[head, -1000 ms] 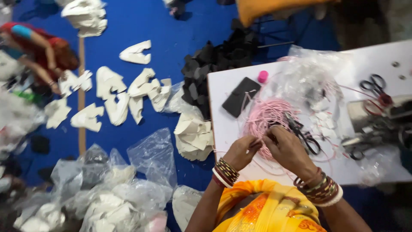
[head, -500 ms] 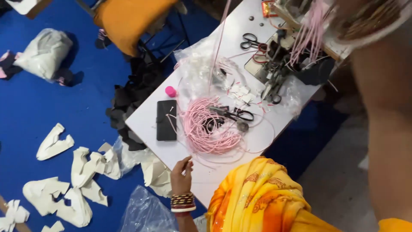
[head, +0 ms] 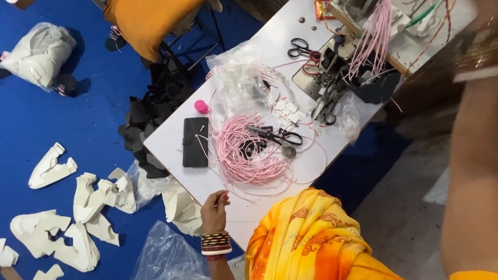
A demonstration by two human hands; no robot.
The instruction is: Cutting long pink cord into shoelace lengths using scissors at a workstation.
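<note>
head view looks down on your left hand (head: 214, 206), bangles at the wrist, resting at the near edge of the white rectangular surface (head: 171, 139). its fingers curl in a narrow grip, thumb and fingertips pinched together; a thin pink cord runs just beside them, but you cannot tell whether they hold it. your right forearm fills the right edge of the view, blurred and raised; the right hand itself is out of sight, so its grip cannot be told.

just beyond your left hand lies the tangled bundle of thin pink cords (head: 248, 153), mid-surface. black-handled scissors (head: 276, 136) lie across its far side, touching it. the flat black phone (head: 196, 141) lies just left of the bundle, with the small pink round cap (head: 201, 107) beyond it. a crumpled clear plastic bag (head: 239, 75) sits farther back. white cut foam pieces (head: 89, 199) lie scattered on the blue floor (head: 78, 119) to your left.
</note>
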